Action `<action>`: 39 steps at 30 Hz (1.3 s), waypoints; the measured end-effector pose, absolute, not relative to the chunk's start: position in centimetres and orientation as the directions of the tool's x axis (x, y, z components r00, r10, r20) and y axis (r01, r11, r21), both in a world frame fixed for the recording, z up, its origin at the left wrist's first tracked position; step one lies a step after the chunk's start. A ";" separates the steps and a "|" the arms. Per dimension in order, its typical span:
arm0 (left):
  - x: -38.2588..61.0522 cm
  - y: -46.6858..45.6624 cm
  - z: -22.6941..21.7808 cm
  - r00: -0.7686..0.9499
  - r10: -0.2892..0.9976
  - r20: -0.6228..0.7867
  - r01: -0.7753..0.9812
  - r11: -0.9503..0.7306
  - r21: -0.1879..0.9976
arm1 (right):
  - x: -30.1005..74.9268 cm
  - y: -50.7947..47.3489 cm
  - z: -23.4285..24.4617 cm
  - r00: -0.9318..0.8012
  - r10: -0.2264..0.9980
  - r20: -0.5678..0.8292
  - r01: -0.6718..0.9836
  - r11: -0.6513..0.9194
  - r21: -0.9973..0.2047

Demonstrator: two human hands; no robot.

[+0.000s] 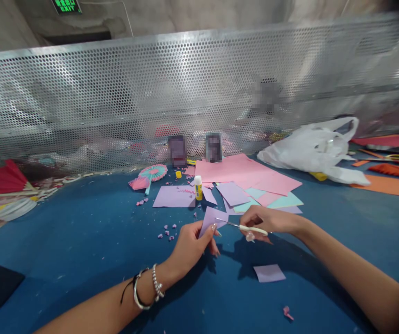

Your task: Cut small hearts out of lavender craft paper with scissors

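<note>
Lilac offcut (269,272) lies nearest, on blue table (81,241). Left hand (190,246) pinches lilac sheet (211,219) mid-table, fingertips closed on it. Right hand (265,221) grips scissors (241,226), blades at sheet's right edge. Purple scraps (167,232) at left: some cutting done, this cut probably barely begun. Paper stack (241,174) waits far.

Bare table (81,241) lies open left of the left hand (188,246) and right of the right hand (265,220). Ahead, an upright glue stick (198,188) and a paper pile (255,181) crowd the way. Scraps (167,230) dot the near left. A mesh screen (150,93) walls the far edge, and a bag (310,148) fills the far right.
</note>
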State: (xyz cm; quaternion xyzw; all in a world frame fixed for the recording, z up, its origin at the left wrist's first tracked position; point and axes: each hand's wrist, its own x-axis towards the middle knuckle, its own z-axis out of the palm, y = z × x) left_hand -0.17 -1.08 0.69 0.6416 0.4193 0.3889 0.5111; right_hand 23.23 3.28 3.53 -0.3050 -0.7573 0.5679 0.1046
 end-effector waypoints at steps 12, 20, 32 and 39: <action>-0.1 -1.2 0.7 0.452 0.890 0.066 0.111 -0.129 0.986 | 22.2 2.8 3.3 -0.800 0.572 -0.180 0.312 0.140 -0.940; 0.0 -1.1 1.0 0.438 0.898 0.040 0.105 -0.096 0.990 | 22.2 2.7 3.7 -0.803 0.576 -0.152 0.295 0.162 -0.942; 0.0 -0.9 0.1 0.527 0.850 0.004 0.046 -0.033 0.998 | 21.7 2.5 3.2 -0.782 0.592 -0.196 0.329 0.124 -0.936; -0.1 -1.0 0.3 0.516 0.857 -0.008 0.061 -0.028 0.998 | 21.5 2.3 3.7 -0.795 0.578 -0.184 0.312 0.129 -0.941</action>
